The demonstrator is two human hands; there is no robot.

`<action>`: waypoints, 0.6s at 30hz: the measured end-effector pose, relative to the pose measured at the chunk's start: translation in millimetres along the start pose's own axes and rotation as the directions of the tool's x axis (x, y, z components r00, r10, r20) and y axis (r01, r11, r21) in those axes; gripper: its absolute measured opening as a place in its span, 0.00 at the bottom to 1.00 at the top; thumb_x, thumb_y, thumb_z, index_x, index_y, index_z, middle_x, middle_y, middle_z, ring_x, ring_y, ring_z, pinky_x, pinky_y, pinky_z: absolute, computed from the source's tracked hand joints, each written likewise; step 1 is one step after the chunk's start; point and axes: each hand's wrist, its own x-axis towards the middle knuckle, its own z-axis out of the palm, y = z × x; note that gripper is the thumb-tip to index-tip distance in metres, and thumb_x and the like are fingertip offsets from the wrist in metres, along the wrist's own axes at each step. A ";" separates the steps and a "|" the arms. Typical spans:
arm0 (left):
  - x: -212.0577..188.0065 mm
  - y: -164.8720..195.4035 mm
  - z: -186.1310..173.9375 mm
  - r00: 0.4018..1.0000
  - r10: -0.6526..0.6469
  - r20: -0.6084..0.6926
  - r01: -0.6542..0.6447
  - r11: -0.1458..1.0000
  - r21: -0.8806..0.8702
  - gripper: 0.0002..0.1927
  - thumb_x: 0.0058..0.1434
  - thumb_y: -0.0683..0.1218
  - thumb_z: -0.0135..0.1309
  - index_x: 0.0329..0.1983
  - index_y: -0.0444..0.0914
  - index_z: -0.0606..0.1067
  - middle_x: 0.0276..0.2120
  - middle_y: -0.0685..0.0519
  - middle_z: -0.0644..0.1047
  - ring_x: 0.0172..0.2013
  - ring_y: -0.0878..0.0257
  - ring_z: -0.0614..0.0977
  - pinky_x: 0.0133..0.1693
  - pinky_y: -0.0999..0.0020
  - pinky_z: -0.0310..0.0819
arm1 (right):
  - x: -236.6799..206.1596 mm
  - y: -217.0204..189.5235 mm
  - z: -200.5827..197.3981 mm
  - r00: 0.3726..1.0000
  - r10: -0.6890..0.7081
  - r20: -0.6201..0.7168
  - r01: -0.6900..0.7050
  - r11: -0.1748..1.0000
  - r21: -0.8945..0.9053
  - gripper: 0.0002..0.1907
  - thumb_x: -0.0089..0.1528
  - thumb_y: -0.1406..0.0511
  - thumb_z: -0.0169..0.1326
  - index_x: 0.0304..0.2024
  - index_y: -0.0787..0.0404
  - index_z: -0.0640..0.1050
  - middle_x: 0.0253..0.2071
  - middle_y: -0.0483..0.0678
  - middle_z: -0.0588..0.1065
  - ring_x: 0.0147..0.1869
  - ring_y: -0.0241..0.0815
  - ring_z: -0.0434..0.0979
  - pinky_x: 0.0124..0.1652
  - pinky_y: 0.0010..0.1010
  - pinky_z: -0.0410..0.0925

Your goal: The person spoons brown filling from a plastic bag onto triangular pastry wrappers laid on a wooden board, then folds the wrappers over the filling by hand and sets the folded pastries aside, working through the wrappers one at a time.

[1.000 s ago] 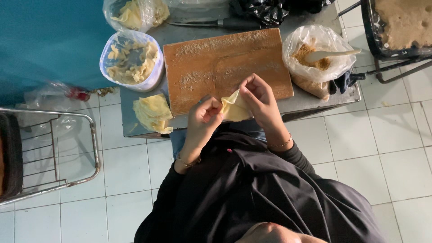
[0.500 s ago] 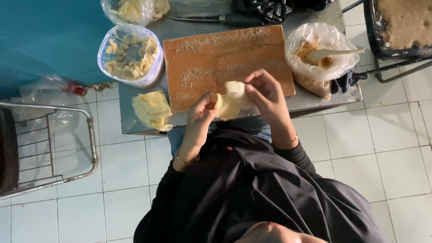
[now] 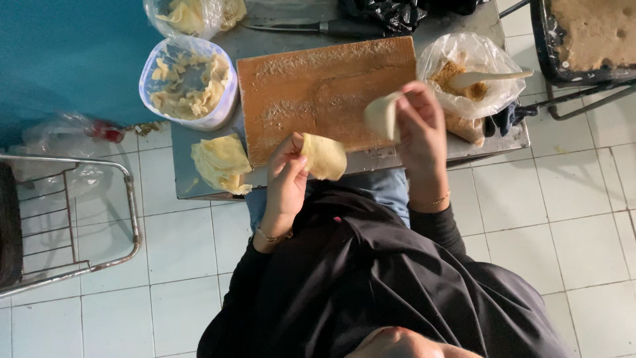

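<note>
My left hand [image 3: 286, 178] holds a thin pale yellow dough round [image 3: 326, 157] by its edge, just off the near edge of the wooden board [image 3: 311, 93]. My right hand [image 3: 419, 126] is raised over the board's right end and pinches a second pale dough round [image 3: 383, 114]. The two rounds are apart. The board is dusted with crumbs and lies on a small metal table [image 3: 199, 189].
A stack of dough rounds [image 3: 220, 161] lies left of the board. Behind it stands a plastic tub of dough scraps [image 3: 189, 83]. A bag of brown filling with a spoon [image 3: 470, 79] sits at right, a knife [image 3: 311, 26] at the back. A metal rack [image 3: 73, 219] stands at left.
Both hands held one folded piece of dough together near the board's front edge. Now they have separated, each with one round, and the right hand has moved up and to the right.
</note>
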 end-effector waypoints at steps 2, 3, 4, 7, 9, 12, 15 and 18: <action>1.7 0.6 1.8 0.997 0.000 -0.078 0.003 0.999 0.049 0.07 0.66 0.37 0.48 0.47 0.34 0.71 0.40 0.57 0.72 0.42 0.71 0.74 0.48 0.75 0.68 | 3.9 -12.4 -10.4 0.961 -0.268 -0.059 0.250 0.943 -0.220 0.10 0.69 0.74 0.55 0.52 0.62 0.73 0.45 0.46 0.77 0.49 0.37 0.79 0.46 0.27 0.74; 2.2 1.4 2.2 0.997 0.016 -0.074 -0.012 0.998 0.064 0.07 0.67 0.37 0.49 0.48 0.35 0.71 0.40 0.57 0.72 0.42 0.71 0.73 0.47 0.75 0.67 | 4.5 -17.9 -14.9 0.885 -0.464 -0.043 0.405 0.811 -0.422 0.12 0.69 0.74 0.58 0.54 0.62 0.74 0.47 0.46 0.77 0.48 0.37 0.78 0.43 0.25 0.72; 2.5 2.0 2.4 0.997 0.031 -0.069 -0.025 0.997 0.079 0.07 0.68 0.37 0.50 0.48 0.35 0.71 0.40 0.57 0.72 0.41 0.72 0.72 0.47 0.75 0.66 | 6.1 -21.9 -18.4 0.817 -0.576 -0.025 0.452 0.666 -0.593 0.11 0.69 0.75 0.58 0.52 0.62 0.74 0.46 0.47 0.78 0.48 0.37 0.79 0.45 0.27 0.74; 4.9 1.3 3.0 0.991 0.081 -0.102 -0.066 0.987 0.146 0.07 0.67 0.38 0.50 0.47 0.35 0.71 0.40 0.57 0.73 0.41 0.71 0.73 0.47 0.74 0.68 | 7.4 -31.3 -21.9 0.699 -0.679 0.223 0.434 0.155 -0.887 0.07 0.67 0.75 0.59 0.46 0.62 0.77 0.44 0.48 0.80 0.48 0.41 0.82 0.50 0.32 0.76; 6.7 -0.2 3.4 0.989 0.113 -0.098 -0.094 0.978 0.186 0.05 0.67 0.38 0.50 0.46 0.36 0.71 0.40 0.57 0.74 0.42 0.70 0.74 0.48 0.73 0.69 | 5.6 -41.8 -21.9 0.770 -0.462 0.440 0.442 -0.112 -0.890 0.08 0.63 0.76 0.62 0.42 0.61 0.79 0.44 0.49 0.81 0.48 0.45 0.82 0.51 0.34 0.72; 8.1 -1.0 4.1 0.984 0.165 -0.071 -0.141 0.954 0.264 0.03 0.70 0.37 0.52 0.44 0.36 0.71 0.39 0.57 0.72 0.42 0.71 0.73 0.49 0.72 0.68 | 11.2 -47.7 -15.3 0.870 -0.070 0.489 0.490 -0.007 -0.872 0.06 0.61 0.73 0.61 0.40 0.60 0.80 0.40 0.47 0.81 0.46 0.44 0.81 0.49 0.32 0.72; 8.5 0.0 5.1 0.974 0.199 -0.106 -0.154 0.931 0.330 0.04 0.70 0.37 0.54 0.44 0.36 0.71 0.39 0.57 0.73 0.42 0.70 0.75 0.49 0.72 0.70 | 9.0 -55.9 -12.1 0.926 0.019 0.376 0.377 -0.018 -0.926 0.06 0.58 0.71 0.64 0.37 0.60 0.80 0.35 0.46 0.82 0.34 0.44 0.79 0.43 0.34 0.70; 11.4 0.6 5.9 0.973 0.171 -0.154 -0.127 0.957 0.262 0.06 0.67 0.36 0.54 0.44 0.37 0.70 0.38 0.56 0.75 0.40 0.70 0.78 0.45 0.71 0.75 | 9.2 -64.4 -12.5 0.901 0.094 0.423 0.419 0.064 -0.906 0.07 0.58 0.71 0.62 0.39 0.59 0.80 0.36 0.45 0.82 0.38 0.43 0.81 0.44 0.33 0.72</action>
